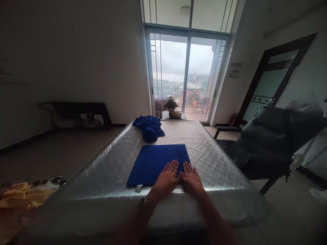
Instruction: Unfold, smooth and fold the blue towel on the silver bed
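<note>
A flat blue cloth pad (153, 163), roughly square, lies on the quilted silvery mattress (212, 166). A small white tag (138, 188) sticks out from its near left edge. My left hand (167, 178) rests flat on the pad's near right part with its fingers stretched forward. Beside it, my right hand (191, 177) lies palm down at the pad's right edge, fingers extended. The two thumbs come close together or touch. Neither hand grips anything. Behind the pad, a crumpled blue cloth (149, 127) sits near the mattress's far left corner.
A black padded armchair (265, 143) stands close on the right. Colourful fabric (25, 195) is piled at the lower left. Beyond the mattress, a potted plant (170, 103) stands on a small table before the sliding glass door (168, 61). A dark bench (76, 114) stands along the left wall.
</note>
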The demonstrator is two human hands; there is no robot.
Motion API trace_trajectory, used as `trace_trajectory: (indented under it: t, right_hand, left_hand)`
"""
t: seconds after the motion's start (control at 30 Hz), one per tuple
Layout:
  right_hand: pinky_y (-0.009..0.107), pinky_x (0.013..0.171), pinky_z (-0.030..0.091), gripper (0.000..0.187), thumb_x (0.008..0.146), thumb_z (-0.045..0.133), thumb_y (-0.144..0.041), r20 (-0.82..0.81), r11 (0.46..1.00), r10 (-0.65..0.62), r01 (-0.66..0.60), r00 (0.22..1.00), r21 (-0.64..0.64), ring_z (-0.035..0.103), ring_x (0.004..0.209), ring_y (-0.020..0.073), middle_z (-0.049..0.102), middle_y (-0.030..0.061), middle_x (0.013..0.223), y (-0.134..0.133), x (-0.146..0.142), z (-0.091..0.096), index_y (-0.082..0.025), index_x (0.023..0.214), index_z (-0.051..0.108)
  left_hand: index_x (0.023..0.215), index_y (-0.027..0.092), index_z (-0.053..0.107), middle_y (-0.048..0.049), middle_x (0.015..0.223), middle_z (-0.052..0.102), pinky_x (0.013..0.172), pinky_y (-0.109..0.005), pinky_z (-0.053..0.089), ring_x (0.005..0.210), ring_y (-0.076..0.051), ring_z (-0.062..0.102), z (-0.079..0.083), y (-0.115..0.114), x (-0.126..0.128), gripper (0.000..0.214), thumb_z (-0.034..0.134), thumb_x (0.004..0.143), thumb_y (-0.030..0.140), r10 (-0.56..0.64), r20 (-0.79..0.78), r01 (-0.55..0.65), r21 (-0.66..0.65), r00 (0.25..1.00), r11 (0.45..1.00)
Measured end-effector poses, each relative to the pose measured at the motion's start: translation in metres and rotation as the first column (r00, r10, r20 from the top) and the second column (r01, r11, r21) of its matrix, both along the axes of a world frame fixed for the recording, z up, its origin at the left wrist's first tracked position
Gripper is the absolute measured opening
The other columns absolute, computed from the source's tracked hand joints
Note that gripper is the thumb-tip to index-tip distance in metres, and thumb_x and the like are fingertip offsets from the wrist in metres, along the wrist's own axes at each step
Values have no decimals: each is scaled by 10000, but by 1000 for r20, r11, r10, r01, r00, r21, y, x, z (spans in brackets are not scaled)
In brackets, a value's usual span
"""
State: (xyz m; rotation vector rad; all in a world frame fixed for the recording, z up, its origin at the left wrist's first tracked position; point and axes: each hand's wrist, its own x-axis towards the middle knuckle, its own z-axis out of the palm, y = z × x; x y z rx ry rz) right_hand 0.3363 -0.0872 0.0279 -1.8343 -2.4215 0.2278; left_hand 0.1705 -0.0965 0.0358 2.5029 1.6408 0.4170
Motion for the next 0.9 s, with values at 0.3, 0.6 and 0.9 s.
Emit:
trace_trajectory:
  t: [0.3, 0.6, 0.9]
  right_hand:
    - [438, 1250, 139, 606, 1048, 251, -369, 38, 1000, -4, 2, 999, 30, 115, 1553, 215, 144, 89, 1675, 0, -1, -1, -136, 1607, 238]
    - [431, 1255, 124, 617, 1054, 242, -384, 10, 999, -27, 26, 1000, 39, 127, 1552, 211, 149, 76, 1673, 0, -3, -2, -103, 1603, 227]
    - [449, 1249, 141, 613, 1053, 234, -371, 90, 1000, -23, 22, 996, 13, 127, 1551, 236, 138, 102, 1673, -3, -6, 6, -99, 1602, 235]
  left_hand:
    - [1587, 138, 281, -113, 1661, 220, 1276, -467, 157, 1552, -236, 163, -14, -4, 1, 778, 102, 1009, 627, 58, 12, -56, -103, 998, 993]
    - [1586, 126, 277, -119, 1663, 211, 1258, -482, 183, 1549, -262, 181, -30, -24, -127, 822, 143, 988, 674, 364, -94, -372, -101, 927, 923]
    - [1596, 77, 195, -132, 1675, 152, 1251, -470, 212, 1551, -293, 170, -26, -41, -143, 988, 246, 912, 788, 465, -50, -467, -77, 884, 881]
